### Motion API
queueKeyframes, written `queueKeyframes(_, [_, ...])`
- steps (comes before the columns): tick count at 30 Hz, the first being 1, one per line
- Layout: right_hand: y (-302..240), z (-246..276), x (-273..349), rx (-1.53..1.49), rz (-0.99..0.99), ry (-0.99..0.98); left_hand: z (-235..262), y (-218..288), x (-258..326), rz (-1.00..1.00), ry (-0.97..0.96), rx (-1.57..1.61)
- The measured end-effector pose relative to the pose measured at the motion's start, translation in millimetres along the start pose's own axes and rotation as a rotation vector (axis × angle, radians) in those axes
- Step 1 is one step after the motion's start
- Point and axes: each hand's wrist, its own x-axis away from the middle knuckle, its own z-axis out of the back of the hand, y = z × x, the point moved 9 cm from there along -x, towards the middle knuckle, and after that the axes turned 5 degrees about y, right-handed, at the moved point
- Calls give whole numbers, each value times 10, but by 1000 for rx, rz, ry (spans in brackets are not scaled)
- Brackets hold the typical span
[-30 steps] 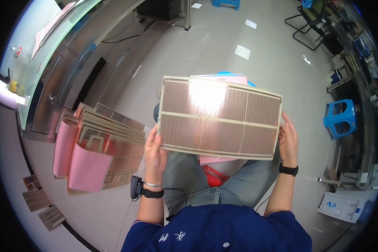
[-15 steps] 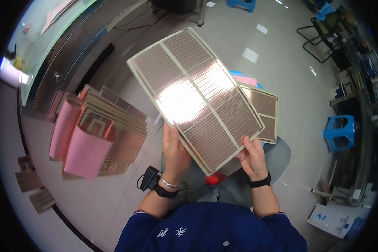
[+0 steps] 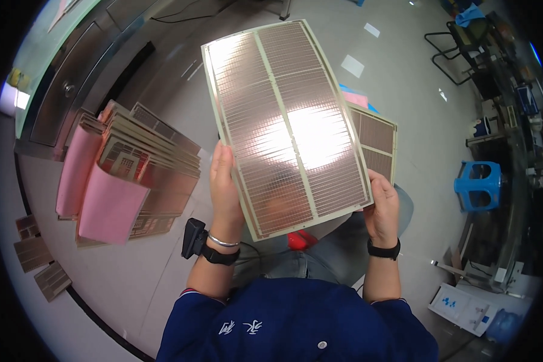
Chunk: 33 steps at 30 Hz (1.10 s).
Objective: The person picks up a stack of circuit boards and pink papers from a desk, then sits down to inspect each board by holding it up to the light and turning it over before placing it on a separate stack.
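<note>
Person holds a large rectangular copper-coloured panel w/ pale cream border and fine grid pattern (image 3: 286, 123), up in the centre of the frame, long side running from upper centre down to lower centre, tilted a bit to the left. Glare spots show on its face.

Left hand (image 3: 224, 187) grips the panel's left long edge near the lower corner, fingers closed on it, thumb on the front. Right hand (image 3: 383, 208) grips the lower right corner, fingers curled around the edge from behind. Black band on each wrist, plus a silver bangle on the left.

Just behind the panel, right of centre, a second similar copper grid panel (image 3: 377, 142) pokes out, w/ a bit of pink sheet (image 3: 356, 96) above it; both lie lower, over the person's lap.

Left of frame: a fanned stack of copper panels w/ pink interleaf sheets (image 3: 127, 175) on a light tabletop (image 3: 102, 265). Three small brownish grid pieces (image 3: 33, 253) sit at far lower left. Blue plastic stool (image 3: 479, 184) stands on the floor at right. Blue jacket fills the bottom centre.
</note>
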Motion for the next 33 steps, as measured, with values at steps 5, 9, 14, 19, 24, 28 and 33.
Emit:
queueKeyframes(5, [-30, -31, 22, 8, 21, 25, 47, 0, -27, -10, 35, -29])
queueKeyframes(9, [-10, 12, -12, 11, 66, 27, 43, 8, -6, -16, 21, -34])
queueKeyframes(14, [-110, -32, -127, -37, 71, 5, -149, 61, 123, -50, -68, -150])
queueKeyframes(19, [-290, -47, -221, -111, 121, -17, -245, -20, 271, -4, -215, -138])
queueKeyframes(24, [-328, 39, -194, -165, 239, 110, -275, -36, 324, -31, -261, -182])
queueKeyframes(28, [-403, 0, -122, -159, 302, 16, -281, -63, 324, 45, -279, -83])
queueKeyframes(33, [-511, -75, -57, -177, 365, 52, -379, 185, 182, -94, -256, -15])
